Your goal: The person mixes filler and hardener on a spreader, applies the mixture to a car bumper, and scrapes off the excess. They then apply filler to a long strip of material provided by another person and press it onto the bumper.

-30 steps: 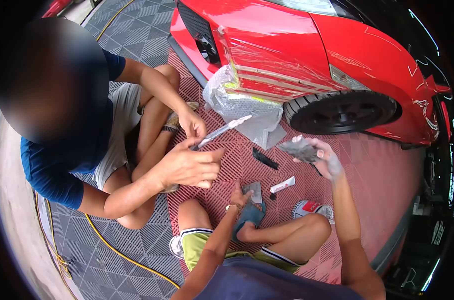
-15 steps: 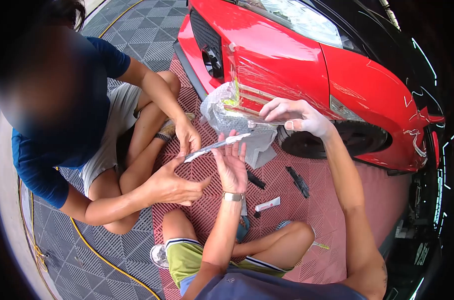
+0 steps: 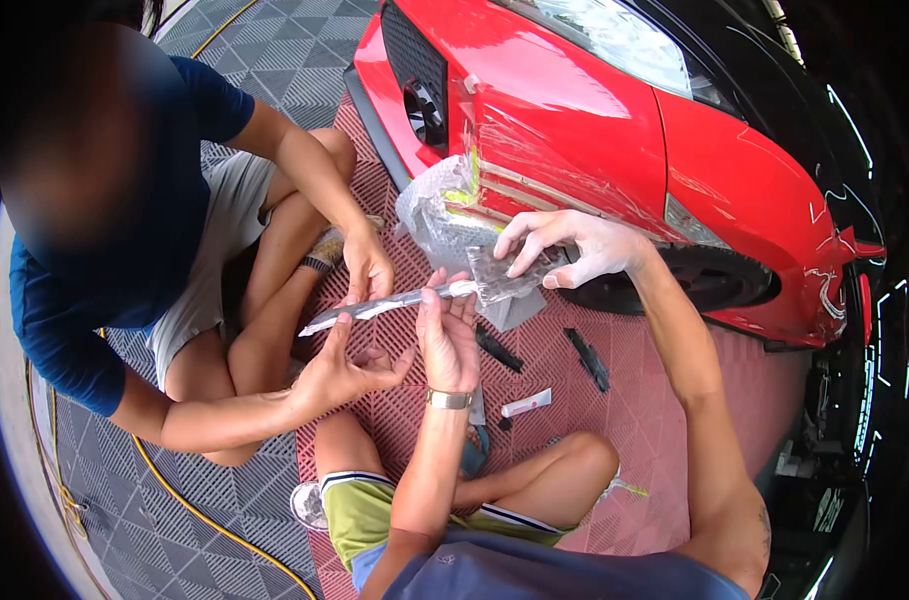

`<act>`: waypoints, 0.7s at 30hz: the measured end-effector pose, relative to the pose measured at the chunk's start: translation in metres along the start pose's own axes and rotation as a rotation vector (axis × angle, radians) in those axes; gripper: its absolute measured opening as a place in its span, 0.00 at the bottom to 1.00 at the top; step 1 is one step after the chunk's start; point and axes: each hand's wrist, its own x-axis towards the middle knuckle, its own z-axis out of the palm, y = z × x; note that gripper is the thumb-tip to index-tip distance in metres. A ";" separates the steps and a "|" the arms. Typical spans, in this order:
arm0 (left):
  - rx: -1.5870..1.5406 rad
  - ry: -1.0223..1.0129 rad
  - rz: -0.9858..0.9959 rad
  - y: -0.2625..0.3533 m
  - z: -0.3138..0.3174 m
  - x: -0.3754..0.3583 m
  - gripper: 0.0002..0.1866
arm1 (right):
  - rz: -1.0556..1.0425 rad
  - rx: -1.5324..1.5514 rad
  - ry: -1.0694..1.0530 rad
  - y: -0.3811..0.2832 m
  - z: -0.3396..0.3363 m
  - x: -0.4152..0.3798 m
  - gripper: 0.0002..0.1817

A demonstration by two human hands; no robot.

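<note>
A long, narrow grey strip smeared with white paste (image 3: 374,306) lies across the middle of the view. My left hand (image 3: 450,340), a watch on its wrist, pinches the strip near its right end, thumb in front and fingers behind. Pale dust coats my right hand (image 3: 579,247), which grips a flat grey plate smeared with paste (image 3: 499,275). The plate's lower left corner meets the strip's pasted end. A co-worker's hand (image 3: 366,268) holds the strip from above, and the co-worker's other hand (image 3: 346,372) steadies it from below.
The red car (image 3: 574,110) stands ahead, clear film and tape on its bumper. Bubble wrap (image 3: 429,215) hangs beneath. On the red floor tiles lie a white tube (image 3: 526,403) and dark pieces (image 3: 586,358). A yellow hose (image 3: 209,525) runs along the left.
My right hand has come down and left, turning the plate face-on against the strip's end. The strip has shifted left and slightly down, and my left thumb has closed over it.
</note>
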 end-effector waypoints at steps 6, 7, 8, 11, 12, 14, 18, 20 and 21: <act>0.027 -0.018 -0.018 0.009 -0.001 -0.007 0.25 | 0.029 0.047 0.043 0.006 0.007 -0.001 0.17; 0.038 -0.023 -0.018 0.011 0.000 -0.008 0.26 | 0.042 0.076 0.058 0.008 0.009 -0.001 0.17; 0.049 -0.026 -0.017 0.013 0.000 -0.010 0.26 | 0.037 0.072 0.072 0.009 0.012 -0.002 0.17; 0.094 -0.040 -0.019 0.017 0.000 -0.012 0.27 | 0.030 0.060 0.114 0.012 0.017 -0.007 0.18; 0.092 -0.042 -0.021 0.017 -0.001 -0.013 0.27 | 0.031 0.052 0.130 0.012 0.018 -0.009 0.18; 0.086 -0.048 -0.027 0.018 -0.002 -0.013 0.27 | 0.044 0.042 0.166 0.009 0.019 -0.017 0.18; 0.074 -0.072 -0.034 0.018 -0.006 -0.013 0.27 | 0.076 -0.007 0.225 -0.005 0.015 -0.047 0.18; 0.066 -0.097 -0.046 0.020 -0.009 -0.013 0.27 | 0.111 0.001 0.258 -0.015 0.016 -0.070 0.18; 0.064 -0.105 -0.038 0.022 -0.008 -0.013 0.28 | 0.067 0.029 0.281 -0.014 0.019 -0.081 0.18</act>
